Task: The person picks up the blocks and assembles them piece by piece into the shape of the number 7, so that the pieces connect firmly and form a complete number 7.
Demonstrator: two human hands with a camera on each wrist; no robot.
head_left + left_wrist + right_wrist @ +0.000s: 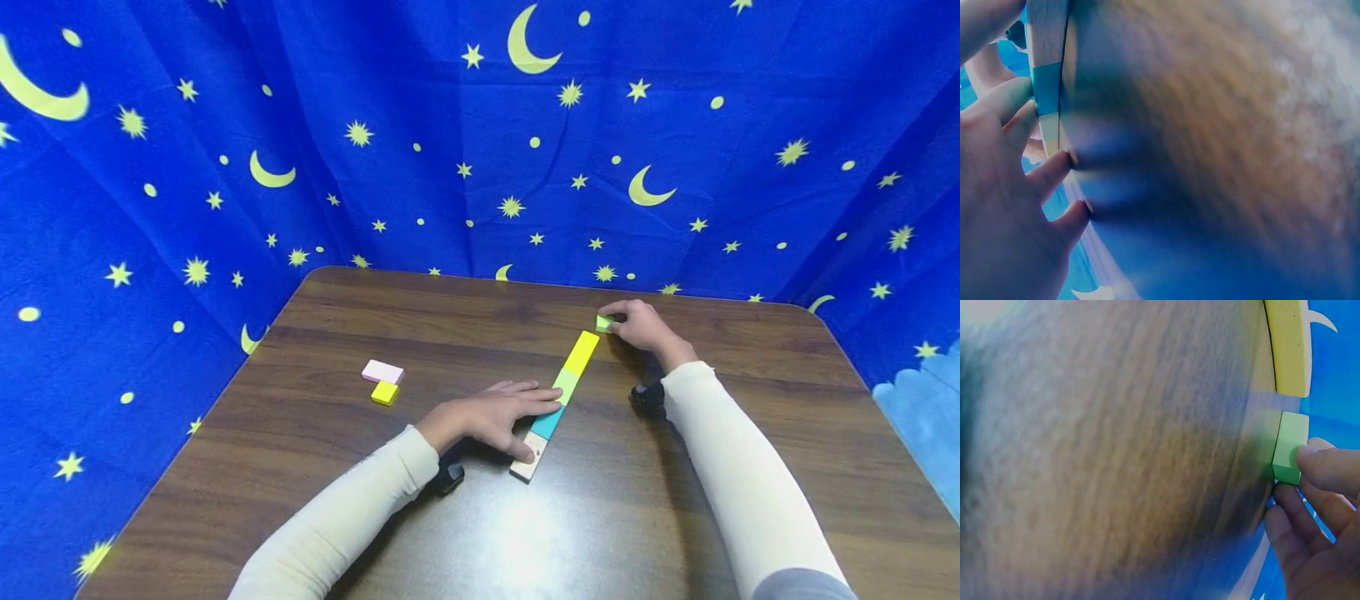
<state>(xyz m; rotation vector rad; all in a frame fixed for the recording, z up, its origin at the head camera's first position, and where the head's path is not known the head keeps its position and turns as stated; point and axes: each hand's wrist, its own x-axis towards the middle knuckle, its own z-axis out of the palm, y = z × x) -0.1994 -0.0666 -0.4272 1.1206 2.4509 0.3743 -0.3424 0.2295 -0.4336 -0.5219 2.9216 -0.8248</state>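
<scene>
A straight row of flat blocks lies slanting across the table: a bare wood block [524,470] nearest, then a teal block [547,424], a light green block [566,386] and a long yellow block [581,353] farthest. My left hand [495,417] is spread over the row's near half, thumb at the wood block and fingertips around the teal and light green ones. Past the row's far end, my right hand [643,325] pinches a small green block [1291,447] between thumb and fingers. In the right wrist view, a gap separates that block from the yellow one.
A pink block [382,372] and a short yellow block [385,393] lie close together on the left of the brown wooden table [315,333]. Behind the table hangs a blue cloth [420,183] with moons and stars. Dark wrist devices sit below both sleeves.
</scene>
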